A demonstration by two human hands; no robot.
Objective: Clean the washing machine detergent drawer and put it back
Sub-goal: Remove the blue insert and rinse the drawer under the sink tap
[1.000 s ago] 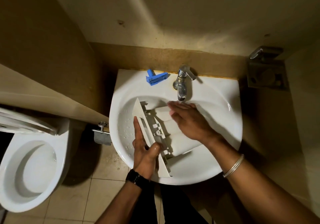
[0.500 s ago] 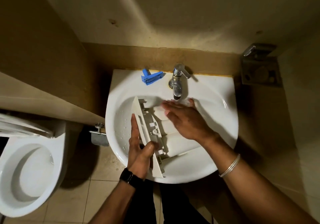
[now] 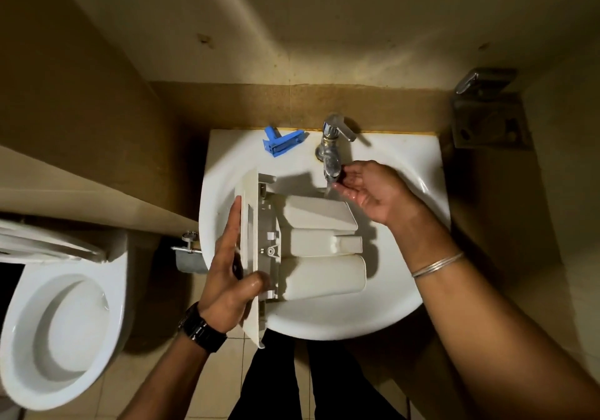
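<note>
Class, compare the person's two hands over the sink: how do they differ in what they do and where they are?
The left hand grips the drawer by its front panel, thumb on one side, fingers on the other; the right hand holds nothing. The left hand sits at the sink's near left rim; the right hand is cupped at the tap, under its water. The left wrist wears a dark watch, the right a thin bangle. Both look wet.

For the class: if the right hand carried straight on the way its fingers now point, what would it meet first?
Probably the tap spout: the right hand is cupped beside it with fingers pointing at it, almost touching, though depth is unclear.
</note>
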